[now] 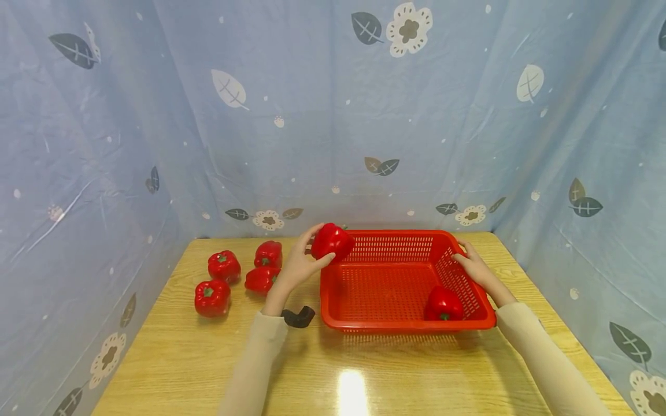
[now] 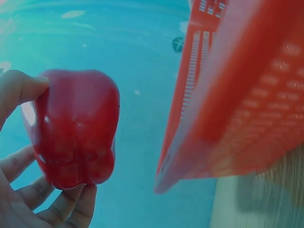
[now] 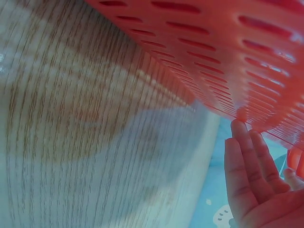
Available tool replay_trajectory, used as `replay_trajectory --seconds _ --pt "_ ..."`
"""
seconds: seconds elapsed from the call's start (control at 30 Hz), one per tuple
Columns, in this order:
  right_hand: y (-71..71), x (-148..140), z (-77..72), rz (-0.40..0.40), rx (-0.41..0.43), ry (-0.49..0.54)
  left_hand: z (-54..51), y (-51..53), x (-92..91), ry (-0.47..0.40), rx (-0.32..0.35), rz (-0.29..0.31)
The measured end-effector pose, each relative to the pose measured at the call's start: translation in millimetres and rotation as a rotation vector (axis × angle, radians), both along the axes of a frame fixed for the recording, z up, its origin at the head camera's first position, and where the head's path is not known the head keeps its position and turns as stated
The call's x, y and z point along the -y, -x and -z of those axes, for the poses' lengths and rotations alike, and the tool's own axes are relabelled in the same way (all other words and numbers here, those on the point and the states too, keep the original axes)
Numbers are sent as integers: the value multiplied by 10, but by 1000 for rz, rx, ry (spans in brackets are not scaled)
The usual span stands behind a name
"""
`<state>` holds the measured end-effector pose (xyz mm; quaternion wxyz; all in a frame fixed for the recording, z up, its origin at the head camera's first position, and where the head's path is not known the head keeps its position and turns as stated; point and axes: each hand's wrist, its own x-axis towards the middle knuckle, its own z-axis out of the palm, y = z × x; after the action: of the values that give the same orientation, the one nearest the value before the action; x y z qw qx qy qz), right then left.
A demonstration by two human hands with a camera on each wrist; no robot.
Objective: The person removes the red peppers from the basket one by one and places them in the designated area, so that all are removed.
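Observation:
My left hand (image 1: 299, 263) holds a red bell pepper (image 1: 333, 241) above the left rim of a red plastic basket (image 1: 392, 325). In the left wrist view the thumb presses on the pepper (image 2: 78, 126) from one side and the fingers support it from the other. The right hand (image 1: 473, 266) grips the basket's right rim, thumb over the edge. Its fingers (image 3: 244, 161) lie against the slotted outer wall in the right wrist view. Inside the basket, a second bell pepper (image 1: 444, 303) lies in the near right corner.
Several more red bell peppers stand or lie left of the basket, among them a front one (image 1: 212, 298) and one lying on its side (image 1: 262, 279). A black curved object (image 1: 299, 316) shows by the left wrist. A patterned blue curtain (image 1: 322, 127) surrounds the wooden table (image 1: 171, 358).

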<state>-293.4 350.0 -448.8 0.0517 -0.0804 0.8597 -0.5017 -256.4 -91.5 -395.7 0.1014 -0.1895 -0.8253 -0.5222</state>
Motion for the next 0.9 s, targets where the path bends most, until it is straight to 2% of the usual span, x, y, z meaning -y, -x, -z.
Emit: replay_trajectory --seconds 0.2,0.4,0.7,0.9 --pt "31 -18 20 1 15 12 73 6 113 -1 25 -39" --pt "13 -11 17 -3 16 28 149 4 201 -1 20 -88" --pt "-9 9 5 8 11 18 239 -59 339 -22 42 -126" --pt "-32 36 -65 5 27 52 328 -105 440 -12 44 -166"
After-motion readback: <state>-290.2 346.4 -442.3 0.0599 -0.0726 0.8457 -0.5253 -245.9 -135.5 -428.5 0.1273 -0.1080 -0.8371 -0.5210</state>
